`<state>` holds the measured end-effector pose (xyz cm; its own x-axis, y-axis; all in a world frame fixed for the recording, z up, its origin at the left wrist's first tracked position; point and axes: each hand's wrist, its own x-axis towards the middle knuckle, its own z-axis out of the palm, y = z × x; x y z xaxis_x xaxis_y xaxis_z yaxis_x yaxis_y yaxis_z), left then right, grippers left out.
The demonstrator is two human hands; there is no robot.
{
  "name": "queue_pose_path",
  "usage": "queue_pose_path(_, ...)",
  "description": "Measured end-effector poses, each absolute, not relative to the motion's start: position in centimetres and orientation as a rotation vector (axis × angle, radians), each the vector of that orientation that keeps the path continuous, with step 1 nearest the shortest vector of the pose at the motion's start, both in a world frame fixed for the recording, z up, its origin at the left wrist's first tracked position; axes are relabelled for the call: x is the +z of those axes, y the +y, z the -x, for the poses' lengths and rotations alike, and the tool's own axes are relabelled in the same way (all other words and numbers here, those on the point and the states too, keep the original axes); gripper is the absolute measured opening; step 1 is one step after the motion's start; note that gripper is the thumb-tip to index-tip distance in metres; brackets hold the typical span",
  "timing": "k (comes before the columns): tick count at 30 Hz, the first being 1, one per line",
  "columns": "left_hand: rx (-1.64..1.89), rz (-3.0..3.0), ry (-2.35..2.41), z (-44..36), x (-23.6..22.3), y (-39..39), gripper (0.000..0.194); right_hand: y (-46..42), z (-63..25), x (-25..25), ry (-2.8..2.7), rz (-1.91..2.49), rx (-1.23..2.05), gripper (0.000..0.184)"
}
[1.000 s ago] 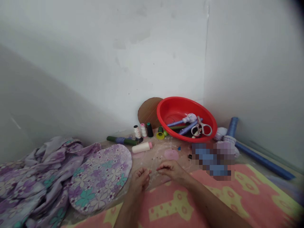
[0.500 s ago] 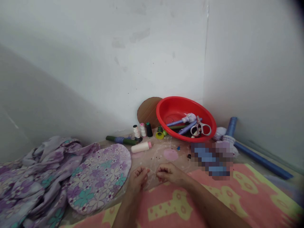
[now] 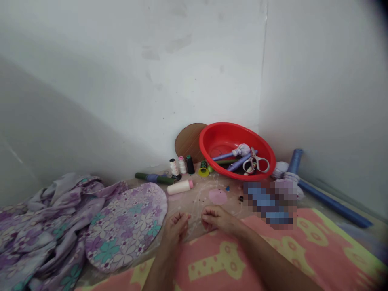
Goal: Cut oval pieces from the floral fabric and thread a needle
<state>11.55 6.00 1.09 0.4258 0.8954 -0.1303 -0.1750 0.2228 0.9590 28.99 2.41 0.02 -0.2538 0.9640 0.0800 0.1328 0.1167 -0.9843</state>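
As we look down at our hands:
- our left hand [image 3: 175, 230] curls just beside the round floral cloth [image 3: 125, 226], its grip narrow; we cannot tell whether it holds anything
- our right hand [image 3: 220, 220] curls a little apart from it, its grip also narrow and just as unclear
- both lie over the pink blanket [image 3: 218, 262]
- beyond them lie a cream spool [image 3: 179, 187] and a red basin [image 3: 221, 137] holding scissors [image 3: 256, 165]

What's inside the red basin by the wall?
The red plastic basin holds scissors, a lilac rod with a cloth bundle tied at its end, and a green rod. Whatever lies under them, or behind the near rim, is hidden.
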Motion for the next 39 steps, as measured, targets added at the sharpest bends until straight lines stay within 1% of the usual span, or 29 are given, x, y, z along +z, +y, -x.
queue_pose_path(4,0.896,-1.056,0.803,-11.3,1.5,5.9,0.034,2.6,-28.9,-0.3,-1.608,1.149,1.164,0.020)
queue_pose_path(5,0.904,-1.052,0.794,-11.2,1.4,5.9,0.033,2.7,-28.9,-0.3,-1.638,1.184,1.098,0.019)
queue_pose_path(7,0.907,-1.050,0.782,-11.1,1.3,6.0,0.032,2.8,-29.5,0.1,-1.705,1.315,0.859,0.017)
queue_pose_path(10,0.901,-1.055,0.805,-11.1,1.1,6.2,0.032,2.8,-31.6,1.4,-1.706,1.644,0.339,0.017)
queue_pose_path(12,0.899,-1.057,0.844,-11.3,1.2,6.1,0.034,2.7,-33.7,2.1,-1.581,1.923,0.080,0.021)
queue_pose_path(14,0.894,-1.066,0.865,-11.5,1.4,6.0,0.034,2.5,-35.8,2.4,-1.448,2.225,-0.042,0.023)
queue_pose_path(16,0.890,-1.074,0.877,-11.6,1.6,5.8,0.034,2.5,-37.4,2.1,-1.374,2.439,-0.066,0.022)
queue_pose_path(18,0.887,-1.077,0.905,-11.7,1.7,5.7,0.035,2.5,-38.2,1.4,-1.349,2.528,-0.063,0.021)
queue_pose_path(21,0.876,-1.098,0.971,-11.6,1.5,5.6,0.039,2.6,-38.4,0.5,-1.338,2.551,-0.062,0.023)
queue_pose_path(24,0.868,-1.159,1.031,-11.7,1.3,5.7,0.038,2.7,-38.3,0.2,-1.336,2.554,-0.066,0.024)
queue_pose_path(29,0.892,-1.297,1.096,-12.0,1.7,5.6,0.031,2.6,-38.2,1.0,-1.365,2.462,-0.125,0.022)
queue_pose_path(31,0.925,-1.323,1.139,-12.1,1.9,5.5,0.031,2.8,-37.6,1.4,-1.402,2.331,-0.113,0.022)
queue_pose_path(33,0.955,-1.325,1.130,-12.1,1.9,5.5,0.040,3.0,-36.5,1.6,-1.390,2.045,0.095,0.020)
queue_pose_path(37,0.909,-1.274,0.974,-11.9,1.6,5.8,0.051,3.2,-33.0,1.5,-1.180,1.326,0.791,0.026)
queue_pose_path(39,0.885,-1.211,0.944,-11.9,1.5,5.9,0.054,3.1,-31.4,1.4,-1.111,1.109,0.976,0.024)
